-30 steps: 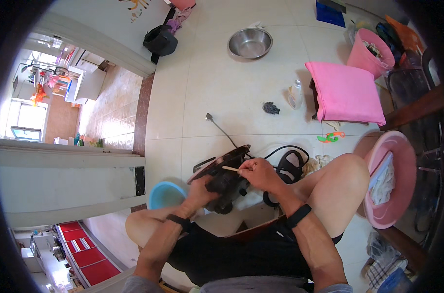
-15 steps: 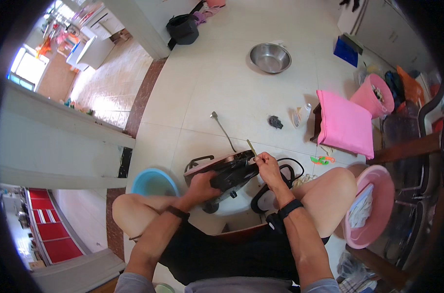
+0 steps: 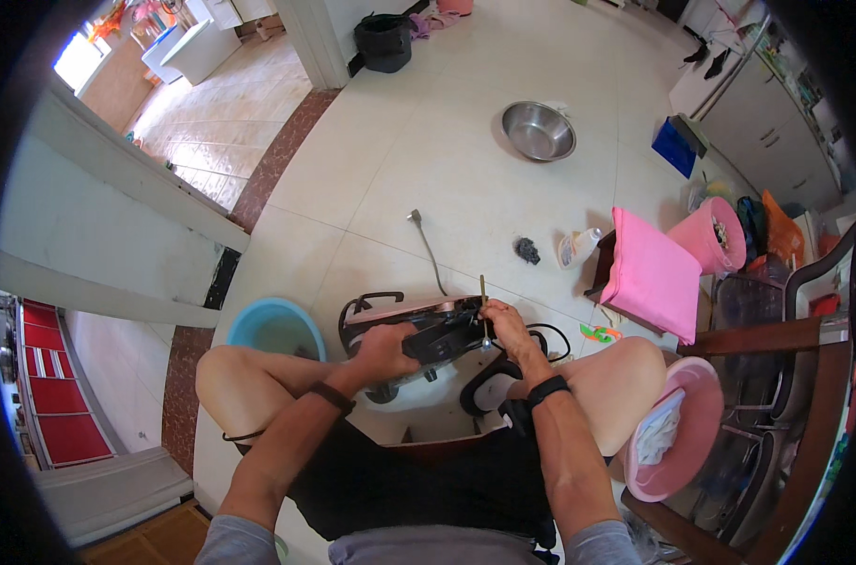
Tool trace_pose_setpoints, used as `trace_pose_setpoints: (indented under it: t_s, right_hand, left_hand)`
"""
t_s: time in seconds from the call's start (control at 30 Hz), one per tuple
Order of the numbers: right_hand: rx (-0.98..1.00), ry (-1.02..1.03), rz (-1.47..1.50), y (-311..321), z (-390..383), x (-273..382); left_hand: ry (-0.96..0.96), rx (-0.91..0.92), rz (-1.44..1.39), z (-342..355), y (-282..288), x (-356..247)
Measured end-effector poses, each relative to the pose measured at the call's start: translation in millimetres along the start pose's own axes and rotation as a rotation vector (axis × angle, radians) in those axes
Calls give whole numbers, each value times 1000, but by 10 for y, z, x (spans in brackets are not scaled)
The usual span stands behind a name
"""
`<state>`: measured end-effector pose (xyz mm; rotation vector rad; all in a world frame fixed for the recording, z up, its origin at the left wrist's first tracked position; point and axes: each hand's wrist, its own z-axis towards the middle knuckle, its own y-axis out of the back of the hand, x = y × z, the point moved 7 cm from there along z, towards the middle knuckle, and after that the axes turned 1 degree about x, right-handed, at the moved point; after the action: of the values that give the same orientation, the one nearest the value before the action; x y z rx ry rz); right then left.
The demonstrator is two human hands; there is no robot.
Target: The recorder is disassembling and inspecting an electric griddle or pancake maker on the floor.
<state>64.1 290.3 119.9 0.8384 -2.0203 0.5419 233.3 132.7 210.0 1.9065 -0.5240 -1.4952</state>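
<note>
Between my knees a black appliance with a pinkish flat side (image 3: 426, 313) is tilted on edge. It looks like an electric griddle; a grey cord with a plug (image 3: 428, 243) lies beyond it. My left hand (image 3: 387, 352) grips its near black part, fingers partly hidden. At its right end my right hand (image 3: 508, 328) pinches a thin yellowish stick (image 3: 484, 290), held nearly upright against the appliance's edge. The stick's lower end looks pale, its kind unclear. A light blue basin (image 3: 251, 325) with water stands left of the appliance.
A dark grey scouring pad (image 3: 527, 250) and a white bottle (image 3: 578, 247) lie ahead, with a steel basin (image 3: 539, 132) farther off. To the right are a pink-cushioned stool (image 3: 649, 273), an orange-green tool (image 3: 600, 333), and a pink tub (image 3: 696, 443) holding cloth.
The stick has swung from leaning left to nearly upright, and more of its lower end shows. My left hand stays on the appliance. The whole view has shifted slightly.
</note>
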Motion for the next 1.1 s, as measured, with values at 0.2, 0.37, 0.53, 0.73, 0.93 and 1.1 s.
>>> trace_pose_setpoints:
  t_s: [0.2,0.37,0.53,0.73,0.93,1.1]
  right_hand:
    - [-47,34,9,-45,-69,-20]
    - [-73,48,37,7,-168,1]
    - [-113,80,32,106,-347,72]
    - [-119,38,-37,90,-635,228]
    - [-102,149,83,147,-670,126]
    - [-51,129,155,-4,-736,161]
  left_hand:
    - [28,36,-17,-43,-24,71]
    - [49,66,-16,-86,-100,82]
    - [40,86,-48,-68,-174,57]
    - [-11,60,-53,-69,-214,141]
    - [-222,127,-75,7,-218,9]
    - [47,456,-395,66,-142,-21]
